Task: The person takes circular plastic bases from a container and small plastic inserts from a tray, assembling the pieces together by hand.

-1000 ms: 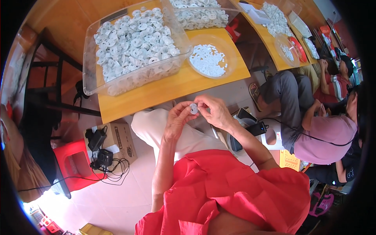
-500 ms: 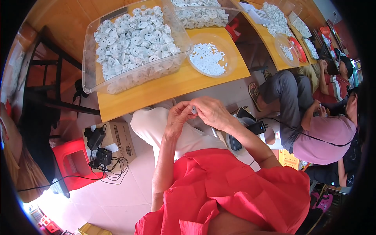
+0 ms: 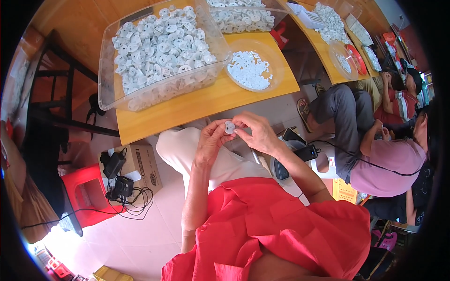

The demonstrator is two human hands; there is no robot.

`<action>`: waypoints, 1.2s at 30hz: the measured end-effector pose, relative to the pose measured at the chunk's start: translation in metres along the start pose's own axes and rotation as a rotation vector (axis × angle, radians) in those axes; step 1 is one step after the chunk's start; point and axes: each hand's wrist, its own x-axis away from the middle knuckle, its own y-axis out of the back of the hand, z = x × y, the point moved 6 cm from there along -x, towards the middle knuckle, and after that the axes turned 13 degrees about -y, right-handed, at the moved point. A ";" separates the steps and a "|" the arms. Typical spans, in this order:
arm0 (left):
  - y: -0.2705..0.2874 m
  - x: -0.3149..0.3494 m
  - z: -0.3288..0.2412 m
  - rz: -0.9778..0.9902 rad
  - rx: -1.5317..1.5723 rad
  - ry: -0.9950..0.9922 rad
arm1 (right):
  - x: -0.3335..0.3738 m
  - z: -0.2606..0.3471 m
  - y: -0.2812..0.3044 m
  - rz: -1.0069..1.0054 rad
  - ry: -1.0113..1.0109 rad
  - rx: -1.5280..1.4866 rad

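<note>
White plastic disc [image 3: 229, 127] sits pinched between both hands above the lap, below the table [image 3: 197, 105] edge; since a second ago the right hand [image 3: 257, 133] has closed in over it; left hand [image 3: 209, 140] still grips; fitting seems underway.

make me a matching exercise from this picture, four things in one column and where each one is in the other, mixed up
Things:
1. small white round part
2. clear plastic bin
3. round clear dish
4. cardboard box

Places:
a. on the floor beside a red stool
b. pinched between the left hand and the right hand
c. on the yellow table, heaped with white round parts
d. on the table right of the bin, holding small white pieces

Pairs: 1-b, 2-c, 3-d, 4-a
</note>
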 end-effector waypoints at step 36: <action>0.000 0.001 0.000 0.010 0.042 0.003 | 0.003 0.000 -0.013 -0.070 0.128 0.150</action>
